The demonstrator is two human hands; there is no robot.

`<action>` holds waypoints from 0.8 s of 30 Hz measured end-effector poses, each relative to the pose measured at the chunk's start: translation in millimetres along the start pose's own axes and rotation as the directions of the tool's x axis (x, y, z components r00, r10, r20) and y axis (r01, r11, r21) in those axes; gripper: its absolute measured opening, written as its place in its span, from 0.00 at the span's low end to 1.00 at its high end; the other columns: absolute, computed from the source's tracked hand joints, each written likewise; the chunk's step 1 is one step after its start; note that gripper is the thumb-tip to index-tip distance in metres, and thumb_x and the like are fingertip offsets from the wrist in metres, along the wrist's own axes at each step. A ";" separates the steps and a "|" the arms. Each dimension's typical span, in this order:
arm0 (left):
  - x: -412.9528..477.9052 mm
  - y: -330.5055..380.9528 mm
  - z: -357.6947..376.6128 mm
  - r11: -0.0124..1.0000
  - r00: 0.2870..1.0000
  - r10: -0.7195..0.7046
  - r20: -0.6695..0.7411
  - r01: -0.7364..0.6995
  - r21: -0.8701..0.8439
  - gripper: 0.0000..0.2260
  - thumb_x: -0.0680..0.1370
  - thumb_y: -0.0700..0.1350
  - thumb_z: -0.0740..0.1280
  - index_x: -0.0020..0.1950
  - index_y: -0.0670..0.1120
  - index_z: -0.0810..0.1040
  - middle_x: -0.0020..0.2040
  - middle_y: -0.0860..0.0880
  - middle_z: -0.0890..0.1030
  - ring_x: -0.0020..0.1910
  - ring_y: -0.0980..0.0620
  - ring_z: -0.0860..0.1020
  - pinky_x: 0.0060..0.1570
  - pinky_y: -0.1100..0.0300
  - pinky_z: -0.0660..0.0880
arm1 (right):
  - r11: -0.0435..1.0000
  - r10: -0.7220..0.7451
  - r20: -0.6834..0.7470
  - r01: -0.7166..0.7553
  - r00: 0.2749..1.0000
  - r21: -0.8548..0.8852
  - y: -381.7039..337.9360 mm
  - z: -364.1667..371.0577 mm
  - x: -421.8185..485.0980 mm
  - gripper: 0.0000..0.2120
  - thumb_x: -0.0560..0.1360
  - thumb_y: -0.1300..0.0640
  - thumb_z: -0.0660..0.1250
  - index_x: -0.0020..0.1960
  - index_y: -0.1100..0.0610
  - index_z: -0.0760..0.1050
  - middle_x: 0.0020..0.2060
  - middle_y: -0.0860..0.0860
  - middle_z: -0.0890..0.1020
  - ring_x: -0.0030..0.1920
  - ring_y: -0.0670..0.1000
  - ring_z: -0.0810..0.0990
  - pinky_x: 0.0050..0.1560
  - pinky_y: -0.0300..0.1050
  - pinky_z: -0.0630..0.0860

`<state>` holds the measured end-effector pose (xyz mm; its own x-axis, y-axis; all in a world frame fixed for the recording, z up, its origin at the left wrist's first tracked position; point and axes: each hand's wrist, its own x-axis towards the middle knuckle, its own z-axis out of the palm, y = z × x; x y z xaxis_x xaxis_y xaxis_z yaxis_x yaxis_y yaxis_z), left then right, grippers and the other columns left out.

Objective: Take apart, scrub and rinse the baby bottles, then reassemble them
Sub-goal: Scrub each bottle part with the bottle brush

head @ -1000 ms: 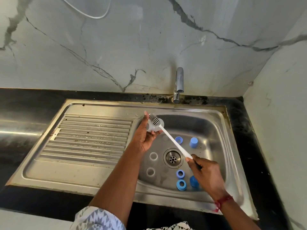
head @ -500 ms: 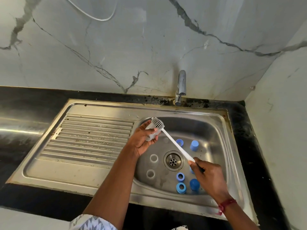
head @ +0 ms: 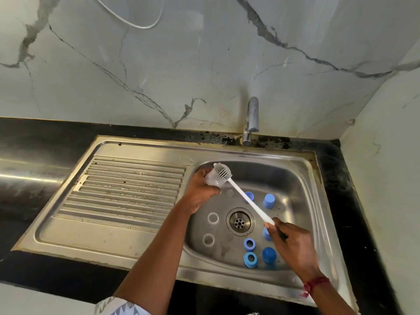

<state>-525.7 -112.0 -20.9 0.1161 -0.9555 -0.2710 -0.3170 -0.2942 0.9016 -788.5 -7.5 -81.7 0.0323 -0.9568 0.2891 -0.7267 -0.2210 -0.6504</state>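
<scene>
Inventory, centre of frame, as I read it from the head camera:

- Left hand [head: 200, 189]: fingers clenched around a clear bottle [head: 211, 180], held above the upper left corner of the sink [head: 302, 178] basin.
- Brush [head: 247, 201]: white handle running diagonally; grey bristle head at the bottle's upper end. I cannot tell whether it is inside.
- Right hand [head: 293, 244]: fingers grasping the handle's lower end, lower right of frame; red thread [head: 314, 284] on the wrist.
- Basin floor: drain [head: 239, 221] in the middle; two clear rings [head: 213, 218] left of it; blue rings [head: 249, 243] below it; blue caps [head: 268, 200] to its right, one partly hidden by my right hand.
- Tap [head: 251, 120]: above the basin, at the wall.
- Drainboard [head: 127, 189]: ribbed, left of the basin.
- Worktop [head: 45, 137]: black, surrounding the sink.
</scene>
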 end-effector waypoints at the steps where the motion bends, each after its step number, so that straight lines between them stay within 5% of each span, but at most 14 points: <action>1: 0.4 -2.0 0.1 0.999 1.000 0.002 0.000 -0.002 0.049 0.30 0.65 0.33 0.77 0.66 0.47 0.76 0.54 0.50 0.81 0.53 0.51 0.79 0.52 0.59 0.79 | 0.999 0.048 -0.001 -0.048 0.999 0.011 -0.5 -1.4 1.3 0.18 0.79 0.41 0.63 0.40 0.52 0.82 0.24 0.46 0.73 0.25 0.46 0.73 0.26 0.41 0.71; 3: -1.4 -5.3 1.3 0.998 1.000 -0.002 -0.001 0.002 0.068 0.34 0.66 0.35 0.78 0.70 0.47 0.73 0.57 0.48 0.80 0.54 0.49 0.79 0.57 0.53 0.79 | 0.992 0.124 0.009 -0.124 0.992 0.014 -0.5 -3.3 3.5 0.14 0.78 0.46 0.67 0.38 0.51 0.80 0.24 0.43 0.74 0.26 0.45 0.73 0.25 0.33 0.66; 6: -5.4 -7.5 4.0 0.994 0.998 0.047 -0.029 -0.044 0.096 0.35 0.66 0.40 0.80 0.71 0.46 0.73 0.60 0.47 0.80 0.56 0.50 0.79 0.58 0.53 0.79 | 0.989 0.146 0.041 -0.146 0.988 -0.015 -3.7 -2.0 1.3 0.12 0.77 0.49 0.70 0.37 0.51 0.79 0.22 0.43 0.71 0.23 0.44 0.70 0.24 0.36 0.67; 12: -9.8 -0.7 3.5 0.905 0.963 0.249 -0.102 -0.194 0.379 0.32 0.69 0.43 0.78 0.72 0.46 0.72 0.66 0.45 0.73 0.65 0.48 0.70 0.60 0.66 0.64 | 1.000 0.014 0.031 -0.013 0.999 -0.025 -16.9 0.2 -6.0 0.12 0.76 0.47 0.68 0.45 0.54 0.84 0.25 0.43 0.73 0.25 0.40 0.71 0.27 0.33 0.70; 15: -9.0 -3.0 4.5 0.884 0.948 0.291 -0.131 -0.214 0.415 0.32 0.68 0.44 0.77 0.71 0.47 0.74 0.65 0.44 0.75 0.64 0.47 0.72 0.55 0.70 0.62 | 0.995 0.099 0.047 -0.100 0.994 0.030 -14.6 0.9 -2.9 0.19 0.78 0.39 0.64 0.46 0.53 0.84 0.27 0.45 0.77 0.27 0.43 0.76 0.28 0.41 0.75; 21: -11.3 -11.3 9.0 0.928 0.920 0.304 -0.249 -0.226 0.296 0.27 0.65 0.45 0.79 0.61 0.49 0.74 0.55 0.53 0.76 0.52 0.55 0.73 0.49 0.61 0.70 | 0.951 0.286 0.140 -0.299 0.948 0.081 -24.7 -4.2 5.1 0.17 0.75 0.41 0.65 0.41 0.53 0.83 0.23 0.53 0.74 0.22 0.44 0.67 0.26 0.41 0.69; 24: -10.2 -11.0 7.4 0.978 0.934 0.210 -0.288 -0.200 0.064 0.23 0.67 0.42 0.80 0.56 0.54 0.74 0.53 0.53 0.80 0.50 0.53 0.79 0.46 0.58 0.76 | 0.930 0.327 0.200 -0.352 0.924 0.108 -27.3 -6.0 5.2 0.13 0.76 0.46 0.68 0.41 0.54 0.83 0.24 0.54 0.76 0.22 0.44 0.67 0.25 0.37 0.66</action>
<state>-530.3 -99.2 -30.6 0.3133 -0.9491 0.0329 -0.3931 -0.0981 0.9142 -772.6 -5.3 -58.2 -0.0705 -0.9938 -0.0857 -0.6132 0.1109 -0.7821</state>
